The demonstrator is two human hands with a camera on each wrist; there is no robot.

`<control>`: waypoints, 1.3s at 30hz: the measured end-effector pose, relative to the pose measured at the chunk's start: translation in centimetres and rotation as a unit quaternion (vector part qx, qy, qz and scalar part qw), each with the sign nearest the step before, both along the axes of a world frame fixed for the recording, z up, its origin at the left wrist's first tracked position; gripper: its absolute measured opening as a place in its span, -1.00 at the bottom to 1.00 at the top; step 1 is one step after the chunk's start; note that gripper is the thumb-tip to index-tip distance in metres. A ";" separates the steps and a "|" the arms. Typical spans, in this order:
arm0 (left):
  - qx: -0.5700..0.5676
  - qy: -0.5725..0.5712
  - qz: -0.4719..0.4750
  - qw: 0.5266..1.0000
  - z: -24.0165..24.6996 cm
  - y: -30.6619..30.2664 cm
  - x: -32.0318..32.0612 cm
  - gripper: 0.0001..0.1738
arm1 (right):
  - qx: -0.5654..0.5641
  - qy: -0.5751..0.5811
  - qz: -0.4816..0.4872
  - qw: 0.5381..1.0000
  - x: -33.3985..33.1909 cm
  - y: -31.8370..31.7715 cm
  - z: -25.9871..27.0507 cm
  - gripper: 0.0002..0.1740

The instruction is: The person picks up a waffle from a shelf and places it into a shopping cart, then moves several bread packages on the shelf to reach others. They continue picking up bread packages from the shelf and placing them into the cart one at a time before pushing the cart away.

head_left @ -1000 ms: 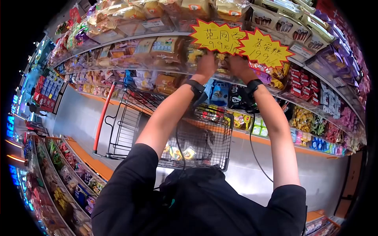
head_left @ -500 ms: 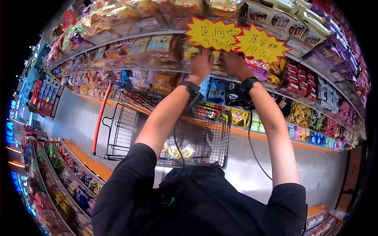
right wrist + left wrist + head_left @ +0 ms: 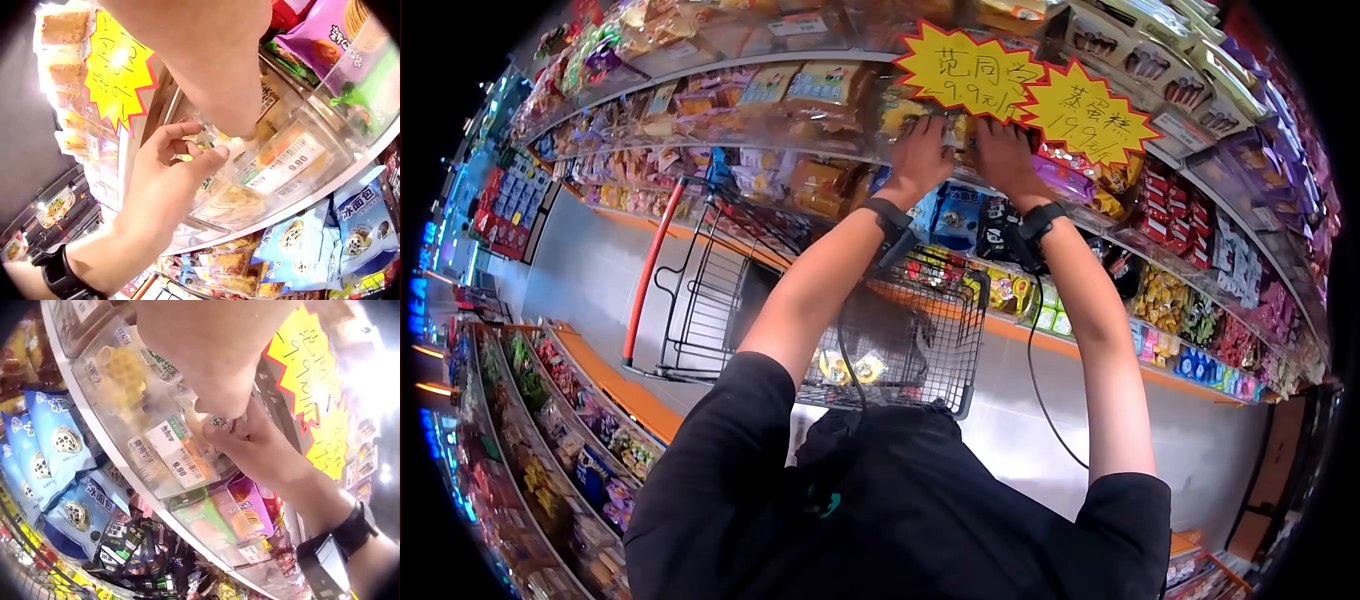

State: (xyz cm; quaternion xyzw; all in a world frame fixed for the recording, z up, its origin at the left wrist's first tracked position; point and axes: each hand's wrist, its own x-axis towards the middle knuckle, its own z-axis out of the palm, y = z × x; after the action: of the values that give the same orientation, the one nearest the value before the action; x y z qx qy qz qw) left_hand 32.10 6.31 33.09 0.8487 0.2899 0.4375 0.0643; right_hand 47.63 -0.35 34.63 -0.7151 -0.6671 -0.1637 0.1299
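Note:
In the head view, the left hand (image 3: 920, 158) and right hand (image 3: 1005, 165) are side by side at a clear shelf bin, below yellow starburst signs (image 3: 972, 75). In the right wrist view, the left hand (image 3: 161, 178) has curled fingers and thumb at a clear packet with yellowish contents. The right hand (image 3: 253, 440) pinches crumpled clear wrapping in the left wrist view. Whether both hold the same packet cannot be told. Waffle-like food in clear packets (image 3: 124, 369) lies in the bin, behind a 9.90 price tag (image 3: 178, 456).
A black wire cart (image 3: 950, 350) with a red handle (image 3: 655, 270) stands below the hands, two round-faced packets (image 3: 850, 368) inside. Blue bags (image 3: 62, 440) and dark packets hang or lie on the lower shelf. Purple packets (image 3: 331, 47) sit beside the bin. Another stocked shelf is at lower left.
Both hands have drawn slightly back toward the body from beneath the signs, so more of their backs shows. The head view has shifted and tilted a little.

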 end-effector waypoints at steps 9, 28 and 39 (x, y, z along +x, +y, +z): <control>-0.056 -0.038 0.005 0.998 -5.4 -1.5 -5.8 -0.75 | 0.112 0.033 0.015 0.993 -5.2 -1.7 -1.4 -0.18; -0.583 0.271 0.172 0.746 -40.8 -7.0 -38.5 -0.44 | -0.383 0.530 -0.019 0.756 -28.1 -9.2 -44.8 -0.64; -0.493 0.480 0.119 0.716 -49.3 -7.3 -41.3 -0.30 | -0.481 0.339 -0.032 0.808 -39.1 -11.0 -49.7 -0.27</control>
State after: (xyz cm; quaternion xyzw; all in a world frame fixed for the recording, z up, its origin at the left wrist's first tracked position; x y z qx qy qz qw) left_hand -9.17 -1.00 -16.20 0.7516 0.5549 -0.2298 0.2728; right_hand 8.49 -11.35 -15.09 -0.7169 -0.5508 0.4270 -0.0187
